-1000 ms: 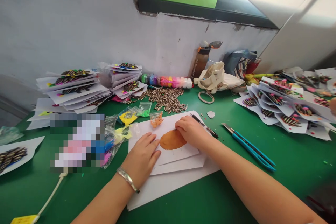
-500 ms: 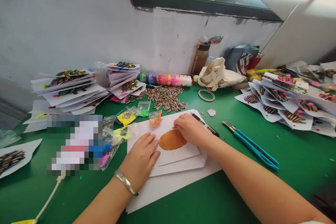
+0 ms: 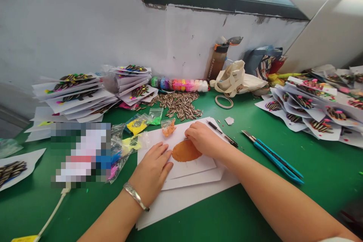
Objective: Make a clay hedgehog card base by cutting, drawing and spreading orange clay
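An orange-brown oval of clay [image 3: 186, 151] lies flattened on white paper [image 3: 204, 166], with thin lines drawn below it. My left hand [image 3: 154, 170] rests spread on the paper, its fingertips by the oval's left edge. At the oval's upper right, my right hand [image 3: 202, 138] has its fingers pinched together; what they hold, if anything, is too small to name. Just above the oval sits a small bag of orange clay [image 3: 168, 128]. A black pen [image 3: 221, 132] lies beside my right hand on the paper.
Sunflower seeds [image 3: 181, 104] are heaped behind the paper. A blue cutter [image 3: 273, 157] and a tape ring [image 3: 224, 101] lie at the right. Clay bags [image 3: 136, 125] are at the left. Decorated sheets [image 3: 82, 94] stand stacked on both sides.
My right hand has shifted slightly left along the top edge of the oval. My left hand has stayed in place.
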### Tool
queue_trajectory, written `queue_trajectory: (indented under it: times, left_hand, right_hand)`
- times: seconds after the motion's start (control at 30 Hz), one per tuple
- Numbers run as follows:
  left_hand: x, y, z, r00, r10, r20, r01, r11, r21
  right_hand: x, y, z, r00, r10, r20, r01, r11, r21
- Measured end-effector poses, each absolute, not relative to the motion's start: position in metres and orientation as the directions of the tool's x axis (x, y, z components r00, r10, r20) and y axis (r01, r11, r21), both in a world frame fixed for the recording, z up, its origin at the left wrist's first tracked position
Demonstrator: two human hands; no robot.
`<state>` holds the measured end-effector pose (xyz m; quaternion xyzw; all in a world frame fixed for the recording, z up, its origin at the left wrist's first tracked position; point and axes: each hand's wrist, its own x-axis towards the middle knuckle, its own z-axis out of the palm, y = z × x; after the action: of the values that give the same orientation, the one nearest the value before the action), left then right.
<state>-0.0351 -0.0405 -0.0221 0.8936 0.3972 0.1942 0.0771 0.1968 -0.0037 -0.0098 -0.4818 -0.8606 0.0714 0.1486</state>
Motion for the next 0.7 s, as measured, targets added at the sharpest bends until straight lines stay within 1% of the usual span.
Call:
queue_trajectory:
  times: [0.07, 0.2, 0.43, 0.7]
  left_hand:
    - [-0.0350, -0.0405, -0.0215, 0.612, 0.740, 0.280, 0.684, -0.672, 0.284]
    - [-0.0350, -0.0407, -0.0210, 0.616, 0.739, 0.273, 0.686, -0.674, 0.275]
    - [-0.0346, -0.0407, -0.0212, 0.599, 0.747, 0.289, 0.683, -0.665, 0.301]
    - [-0.0346, -0.0412, -0.0194, 0.617, 0.739, 0.269, 0.694, -0.673, 0.255]
  right_hand:
    - [0.1959, -0.0037, -0.0084, -0.480, 0.857, 0.188, 0.813, 0.515, -0.272]
    - [0.1941, -0.0047, -0.0076, -0.513, 0.837, 0.191, 0.795, 0.547, -0.262]
    - [0.1929, -0.0053, -0.0083, -0.515, 0.832, 0.204, 0.796, 0.553, -0.245]
    - [0.1924, -0.0052, -0.0087, -0.529, 0.823, 0.207, 0.789, 0.567, -0.237]
